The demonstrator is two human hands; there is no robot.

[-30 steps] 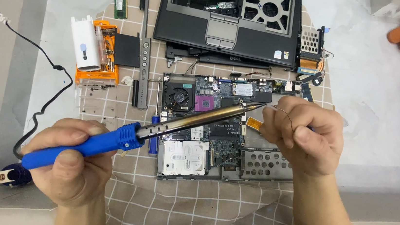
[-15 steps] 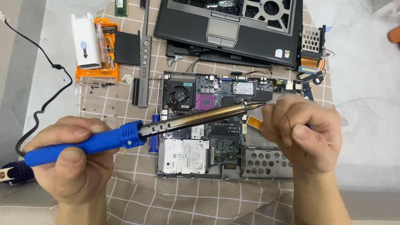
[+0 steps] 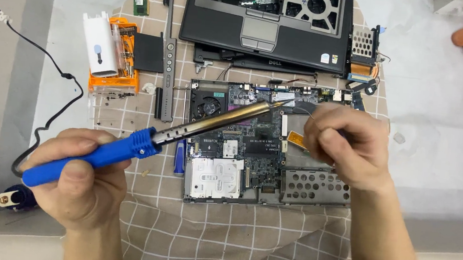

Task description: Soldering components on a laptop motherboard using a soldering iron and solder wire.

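The left hand (image 3: pixel 76 180) is wrapped firmly around the blue handle of a soldering iron (image 3: pixel 146 139), gripping it low and near, while the metal barrel slants up and to the right so that its tip hangs over the far middle of an exposed laptop motherboard (image 3: pixel 241 148). The right hand (image 3: pixel 346 144) is curled with fingers pinched together over the board's right side, holding a thin wire (image 3: pixel 313 114), probably solder, that arcs up toward the iron's tip; whether wire and tip touch I cannot tell. Just under that hand an orange flat cable (image 3: pixel 297 139) shows on the board, and nearer lies a perforated metal bracket (image 3: pixel 316 188). A cooling fan (image 3: pixel 209 106) sits at the board's far left corner. Everything rests on a beige checked cloth (image 3: pixel 204 240). Beyond the board lies a dark laptop casing (image 3: pixel 264 20) with its touchpad showing. To the left, a long black trim strip (image 3: pixel 168 50) runs near to far, and farther left an orange screwdriver-bit case (image 3: pixel 117 57) carries a white rectangular box (image 3: pixel 99 44) on top. A black power cord (image 3: pixel 48 90) snakes down the left edge.
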